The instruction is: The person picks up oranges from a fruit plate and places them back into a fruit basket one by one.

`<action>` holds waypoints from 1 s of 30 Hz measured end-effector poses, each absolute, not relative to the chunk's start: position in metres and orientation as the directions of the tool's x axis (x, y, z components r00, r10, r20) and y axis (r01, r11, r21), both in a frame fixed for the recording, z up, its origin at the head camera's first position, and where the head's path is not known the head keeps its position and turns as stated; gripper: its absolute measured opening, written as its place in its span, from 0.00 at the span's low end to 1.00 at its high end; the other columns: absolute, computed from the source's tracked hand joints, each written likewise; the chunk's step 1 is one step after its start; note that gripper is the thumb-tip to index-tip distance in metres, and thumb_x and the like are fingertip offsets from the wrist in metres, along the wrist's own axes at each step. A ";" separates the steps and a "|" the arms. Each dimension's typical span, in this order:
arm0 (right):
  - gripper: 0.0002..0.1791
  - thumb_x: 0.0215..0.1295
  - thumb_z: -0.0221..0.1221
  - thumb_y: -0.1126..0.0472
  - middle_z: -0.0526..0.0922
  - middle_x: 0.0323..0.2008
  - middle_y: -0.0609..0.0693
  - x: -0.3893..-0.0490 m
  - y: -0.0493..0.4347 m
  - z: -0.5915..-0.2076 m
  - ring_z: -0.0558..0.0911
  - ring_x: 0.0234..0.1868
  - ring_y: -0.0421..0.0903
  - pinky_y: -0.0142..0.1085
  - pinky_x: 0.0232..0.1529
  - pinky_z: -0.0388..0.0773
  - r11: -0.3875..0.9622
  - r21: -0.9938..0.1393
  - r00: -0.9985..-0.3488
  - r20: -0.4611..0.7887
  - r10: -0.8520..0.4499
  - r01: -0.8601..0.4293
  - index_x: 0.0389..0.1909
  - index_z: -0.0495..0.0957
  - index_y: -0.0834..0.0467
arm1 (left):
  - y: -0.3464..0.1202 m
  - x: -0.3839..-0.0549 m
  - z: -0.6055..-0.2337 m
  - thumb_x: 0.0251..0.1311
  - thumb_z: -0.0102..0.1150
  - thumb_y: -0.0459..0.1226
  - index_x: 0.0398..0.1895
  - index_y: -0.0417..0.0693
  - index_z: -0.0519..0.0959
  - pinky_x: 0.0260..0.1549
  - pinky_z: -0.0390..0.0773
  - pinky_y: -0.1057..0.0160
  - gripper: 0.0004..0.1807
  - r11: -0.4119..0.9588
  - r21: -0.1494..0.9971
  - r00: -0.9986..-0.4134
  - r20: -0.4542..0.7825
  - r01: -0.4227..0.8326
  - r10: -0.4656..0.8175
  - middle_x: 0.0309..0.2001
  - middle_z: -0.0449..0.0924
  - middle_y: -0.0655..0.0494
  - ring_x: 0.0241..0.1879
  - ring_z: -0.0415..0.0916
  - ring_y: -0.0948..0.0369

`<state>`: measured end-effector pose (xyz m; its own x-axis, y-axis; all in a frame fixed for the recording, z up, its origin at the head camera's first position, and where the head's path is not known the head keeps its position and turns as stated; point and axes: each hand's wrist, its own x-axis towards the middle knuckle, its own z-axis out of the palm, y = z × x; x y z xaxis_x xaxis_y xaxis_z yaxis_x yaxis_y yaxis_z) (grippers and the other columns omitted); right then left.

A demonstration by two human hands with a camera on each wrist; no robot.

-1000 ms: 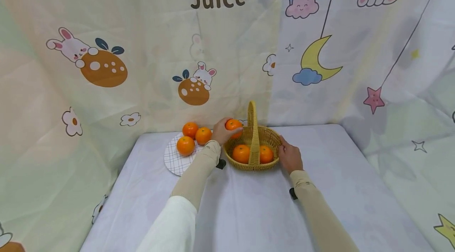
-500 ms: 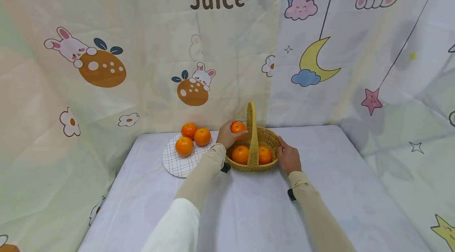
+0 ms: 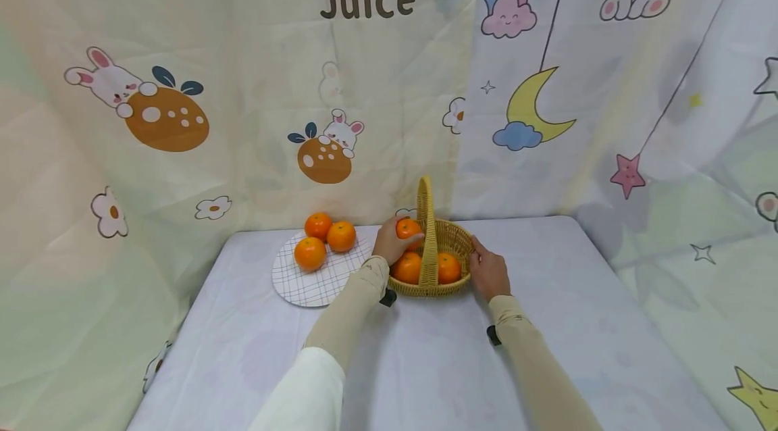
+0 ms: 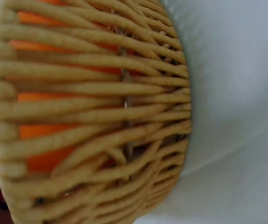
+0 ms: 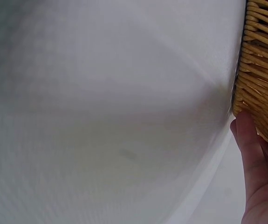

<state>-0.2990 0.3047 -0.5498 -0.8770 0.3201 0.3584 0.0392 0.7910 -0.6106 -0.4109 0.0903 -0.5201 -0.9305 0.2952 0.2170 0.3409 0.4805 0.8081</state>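
Note:
A wicker basket (image 3: 456,237) with a tall arched handle stands toward the back of the table. My left hand (image 3: 386,243) reaches over its left rim and holds a mandarin (image 3: 408,229) low inside, left of the handle. Two more mandarins lie in the basket: one at front left (image 3: 406,269), one right of the handle (image 3: 449,269). At the right end, my right hand (image 3: 489,273) grips the basket rim; in the right wrist view its fingers (image 5: 249,140) lie along the woven side. Close up in the left wrist view, orange shows through the weave (image 4: 78,102).
Left of the basket lies a round white checked placemat (image 3: 298,286) bearing three mandarins (image 3: 310,254). A printed curtain (image 3: 255,113) rises directly behind the white-covered table (image 3: 425,363).
My left hand has moved right and down, bringing the mandarin from over the left rim into the basket. The right hand stays at the right rim. The head view has shifted slightly.

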 end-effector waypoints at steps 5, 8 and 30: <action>0.23 0.63 0.43 0.58 0.69 0.12 0.50 -0.300 0.303 -0.551 0.61 0.14 0.44 0.34 0.18 0.63 0.791 -0.611 -0.874 0.366 0.319 0.033 0.61 0.61 0.48 | 0.094 -0.413 -0.527 0.39 0.59 0.61 0.60 0.51 0.62 0.45 0.69 0.59 0.44 0.527 0.799 -0.947 0.153 0.288 0.284 0.52 0.67 0.55 0.46 0.67 0.60; 0.23 0.63 0.43 0.58 0.68 0.12 0.49 -0.300 0.303 -0.550 0.61 0.14 0.44 0.34 0.18 0.63 0.791 -0.611 -0.873 0.369 0.320 0.031 0.61 0.61 0.48 | 0.095 -0.413 -0.528 0.38 0.56 0.64 0.60 0.48 0.60 0.46 0.69 0.59 0.47 0.547 0.794 -0.951 0.122 0.265 0.283 0.52 0.67 0.54 0.47 0.67 0.59; 0.23 0.63 0.43 0.58 0.78 0.25 0.53 -0.298 0.305 -0.550 0.61 0.14 0.43 0.33 0.18 0.62 0.796 -0.605 -0.867 0.384 0.316 0.022 0.60 0.62 0.48 | 0.101 -0.404 -0.526 0.40 0.62 0.56 0.58 0.42 0.61 0.48 0.67 0.59 0.43 0.625 0.741 -0.957 0.085 0.246 0.277 0.52 0.66 0.50 0.48 0.66 0.56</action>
